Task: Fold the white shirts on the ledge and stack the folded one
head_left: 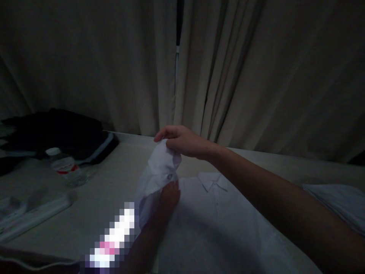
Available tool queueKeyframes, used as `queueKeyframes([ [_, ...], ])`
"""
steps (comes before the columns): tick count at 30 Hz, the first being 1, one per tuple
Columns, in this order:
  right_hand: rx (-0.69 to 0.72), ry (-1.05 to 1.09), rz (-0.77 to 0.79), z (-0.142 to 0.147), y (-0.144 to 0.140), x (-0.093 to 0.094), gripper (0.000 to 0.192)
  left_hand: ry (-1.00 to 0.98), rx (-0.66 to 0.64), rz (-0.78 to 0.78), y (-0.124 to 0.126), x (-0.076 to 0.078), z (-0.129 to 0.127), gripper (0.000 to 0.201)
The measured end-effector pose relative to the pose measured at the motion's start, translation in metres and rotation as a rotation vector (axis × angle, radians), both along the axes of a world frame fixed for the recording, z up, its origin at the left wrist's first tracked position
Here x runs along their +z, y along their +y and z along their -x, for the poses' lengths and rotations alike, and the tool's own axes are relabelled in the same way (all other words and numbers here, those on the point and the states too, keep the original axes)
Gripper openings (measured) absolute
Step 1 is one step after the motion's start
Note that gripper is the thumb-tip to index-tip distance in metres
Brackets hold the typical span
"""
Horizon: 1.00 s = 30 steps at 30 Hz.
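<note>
A white shirt (216, 213) was spread collar-up on the table (114, 179), not yet folded. Its sleeve (159, 167) was lifted, pinched at the cuff by the right hand (182, 141) and gripped lower down by the left hand (168, 198). A water bottle (67, 167) was left nearby.

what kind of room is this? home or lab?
Likely a home room, dim, perhaps a bedroom. Pale pleated curtains hang behind a light cloth-covered surface where both hands work a white collared shirt; dark folded clothes and a clear plastic water bottle lie alongside.
</note>
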State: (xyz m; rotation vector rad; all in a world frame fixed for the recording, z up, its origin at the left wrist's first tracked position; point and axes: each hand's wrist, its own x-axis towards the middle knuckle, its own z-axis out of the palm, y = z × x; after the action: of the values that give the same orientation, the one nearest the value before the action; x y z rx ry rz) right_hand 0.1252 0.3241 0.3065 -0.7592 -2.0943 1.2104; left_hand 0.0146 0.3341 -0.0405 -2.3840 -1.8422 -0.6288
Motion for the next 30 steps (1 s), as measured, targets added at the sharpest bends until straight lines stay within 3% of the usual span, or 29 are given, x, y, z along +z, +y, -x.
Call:
queueKeyframes([
  [6,-0.283,0.115,0.042,-0.004,0.02,-0.01,0.026,0.094,-0.02,0.143,-0.05,-0.007,-0.021,0.059],
  [12,-0.318,0.192,-0.016,-0.019,0.01,0.009,0.024,0.133,-0.049,0.169,-0.037,-0.01,-0.008,0.068],
  [17,-0.269,0.137,-0.023,-0.055,-0.007,-0.007,0.026,0.11,-0.156,0.092,-0.04,-0.004,-0.007,0.06],
  [21,-0.317,0.138,0.134,-0.095,-0.038,-0.026,0.027,0.025,-0.214,0.082,-0.091,0.006,-0.014,0.051],
  [26,-0.405,0.279,0.375,-0.138,-0.089,-0.027,0.024,-0.06,-0.311,0.026,-0.176,0.006,-0.036,0.048],
  [30,-0.524,0.292,0.381,-0.169,-0.12,-0.02,0.024,-0.096,-0.218,0.049,-0.188,0.01,-0.045,0.05],
])
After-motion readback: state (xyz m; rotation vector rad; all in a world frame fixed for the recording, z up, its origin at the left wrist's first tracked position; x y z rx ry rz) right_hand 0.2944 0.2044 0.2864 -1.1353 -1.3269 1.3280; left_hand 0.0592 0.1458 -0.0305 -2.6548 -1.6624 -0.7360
